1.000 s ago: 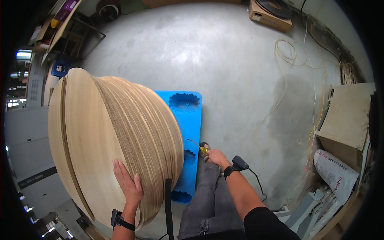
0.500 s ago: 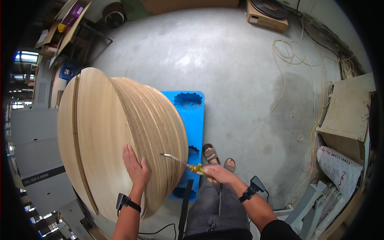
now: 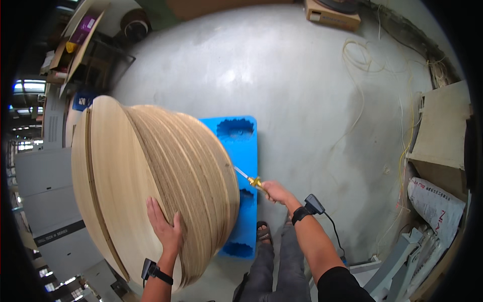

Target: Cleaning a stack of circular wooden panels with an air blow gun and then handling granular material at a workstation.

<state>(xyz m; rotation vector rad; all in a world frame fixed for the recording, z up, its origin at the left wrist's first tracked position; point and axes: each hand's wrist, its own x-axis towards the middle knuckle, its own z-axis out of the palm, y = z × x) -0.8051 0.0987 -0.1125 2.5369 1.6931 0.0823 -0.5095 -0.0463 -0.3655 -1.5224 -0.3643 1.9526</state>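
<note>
A tall stack of wood-faced boards (image 3: 118, 151) with rounded outlines stands on a blue plastic pallet (image 3: 245, 171). My left hand (image 3: 165, 227) lies flat on the top board near its right edge, fingers stretched. In my right hand (image 3: 277, 193) is a brass-coloured tool with a long thin metal nozzle (image 3: 255, 181), much like a blow gun. Its nozzle points up and left at the right side of the stack. Whether the tip touches the boards, I cannot tell. My closed fingers hide part of the handle.
A grooved strip (image 3: 93, 168) runs across the stack's top at left. Grey cabinets (image 3: 48, 201) stand beyond it. At right are loose cables on the floor (image 3: 359, 60), a pale box (image 3: 440, 126) and a white printed sack (image 3: 436, 204). A carton (image 3: 332, 19) sits at the far side.
My right hand has moved forward with the tool, its nozzle going from over the stack's layered side to the stack's right edge. The left hand stays flat on the top board; the view has shifted slightly.
</note>
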